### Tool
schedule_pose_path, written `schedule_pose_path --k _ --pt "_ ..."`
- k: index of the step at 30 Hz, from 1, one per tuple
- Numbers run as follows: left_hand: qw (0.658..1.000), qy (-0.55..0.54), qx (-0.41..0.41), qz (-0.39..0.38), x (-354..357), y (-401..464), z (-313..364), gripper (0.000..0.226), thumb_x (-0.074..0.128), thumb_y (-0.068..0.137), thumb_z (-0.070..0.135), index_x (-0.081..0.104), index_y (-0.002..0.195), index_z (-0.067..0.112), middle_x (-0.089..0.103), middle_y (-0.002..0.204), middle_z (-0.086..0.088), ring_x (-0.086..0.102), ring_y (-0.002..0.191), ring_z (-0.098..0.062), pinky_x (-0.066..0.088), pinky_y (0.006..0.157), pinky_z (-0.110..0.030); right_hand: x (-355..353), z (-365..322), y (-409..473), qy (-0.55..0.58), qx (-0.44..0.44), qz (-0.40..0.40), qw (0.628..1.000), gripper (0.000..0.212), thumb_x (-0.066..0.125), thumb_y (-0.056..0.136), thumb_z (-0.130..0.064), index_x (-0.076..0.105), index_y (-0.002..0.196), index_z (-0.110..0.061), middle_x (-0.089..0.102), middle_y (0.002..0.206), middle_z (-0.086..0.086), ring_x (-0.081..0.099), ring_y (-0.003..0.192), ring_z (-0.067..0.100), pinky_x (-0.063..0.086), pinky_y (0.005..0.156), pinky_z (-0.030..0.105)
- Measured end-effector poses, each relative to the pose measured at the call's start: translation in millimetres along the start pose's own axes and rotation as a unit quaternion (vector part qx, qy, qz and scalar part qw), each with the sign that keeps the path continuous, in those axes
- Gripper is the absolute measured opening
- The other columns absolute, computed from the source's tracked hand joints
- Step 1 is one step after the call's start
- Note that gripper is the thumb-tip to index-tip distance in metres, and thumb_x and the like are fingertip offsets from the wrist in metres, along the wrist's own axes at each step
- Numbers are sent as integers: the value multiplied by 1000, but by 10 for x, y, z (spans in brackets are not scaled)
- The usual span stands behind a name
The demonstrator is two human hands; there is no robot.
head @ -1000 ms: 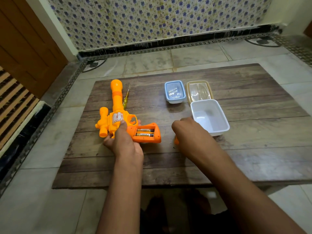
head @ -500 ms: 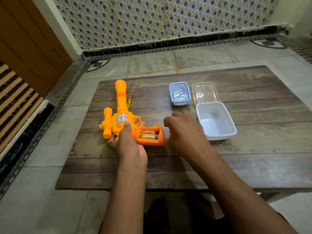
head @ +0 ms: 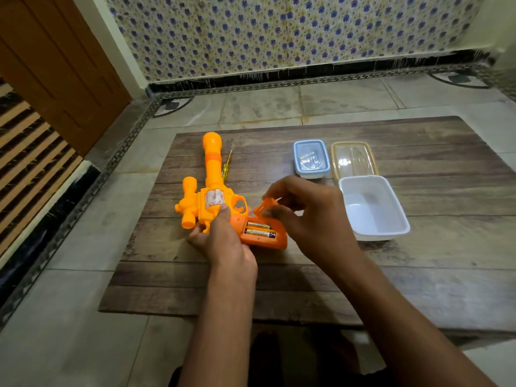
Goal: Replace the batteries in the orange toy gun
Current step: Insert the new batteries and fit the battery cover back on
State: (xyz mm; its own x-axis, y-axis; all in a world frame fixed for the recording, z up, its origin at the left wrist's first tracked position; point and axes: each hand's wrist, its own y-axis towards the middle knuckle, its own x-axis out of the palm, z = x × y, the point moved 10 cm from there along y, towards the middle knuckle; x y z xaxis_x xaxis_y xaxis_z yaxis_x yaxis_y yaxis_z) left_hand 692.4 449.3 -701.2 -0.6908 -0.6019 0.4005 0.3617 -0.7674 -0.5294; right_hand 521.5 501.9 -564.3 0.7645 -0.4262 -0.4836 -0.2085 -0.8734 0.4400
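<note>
Orange plastic toy gun [head: 212,196] lying flat at left centre of dark wooden plank table [head: 418,275], barrel pointing away. Yellow-handled screwdriver [head: 225,167] just beside barrel. Left hand [head: 220,236] gripping gun body near trigger, pinning it down. Two cylindrical batteries [head: 258,229] seated side by side in open grip compartment. Orange plastic battery cover [head: 266,208] pinched in right hand [head: 310,216], held tilted just above compartment. Further right: blue-lidded box [head: 310,158], clear amber-rimmed lid [head: 353,160], open white plastic tub [head: 374,209]. Step judged: closing up. Next move calls for aligning cover with the opening, pressing flush, then probably fastening with the screwdriver.
</note>
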Motion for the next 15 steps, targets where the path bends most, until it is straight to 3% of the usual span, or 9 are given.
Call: schedule_pose_path --k 5,11,15 --pt "1000 1 1 0 13 -44 1 57 73 95 4 50 144 22 65 137 -12 70 113 -34 57 96 -63 238 -8 39 -42 -47 -33 997 23 84 72 -5 78 94 -5 77 91 7 70 80 17 54 75 26" --pt "1000 -11 1 -13 24 -27 23 57 72 96 4 51 147 18 65 137 -14 70 114 -34 58 96 -61 401 51 18 -79 -34 -135 987 33 88 75 -11 79 107 -8 74 117 6 69 106 21 46 90 18" --pt "1000 -15 -2 -10 17 9 22 56 74 94 5 53 145 18 65 137 -15 70 115 -35 56 97 -64 401 76 18 -111 -27 -164 980 41 80 86 -15 73 126 -10 67 136 4 60 124 20 30 97 11"
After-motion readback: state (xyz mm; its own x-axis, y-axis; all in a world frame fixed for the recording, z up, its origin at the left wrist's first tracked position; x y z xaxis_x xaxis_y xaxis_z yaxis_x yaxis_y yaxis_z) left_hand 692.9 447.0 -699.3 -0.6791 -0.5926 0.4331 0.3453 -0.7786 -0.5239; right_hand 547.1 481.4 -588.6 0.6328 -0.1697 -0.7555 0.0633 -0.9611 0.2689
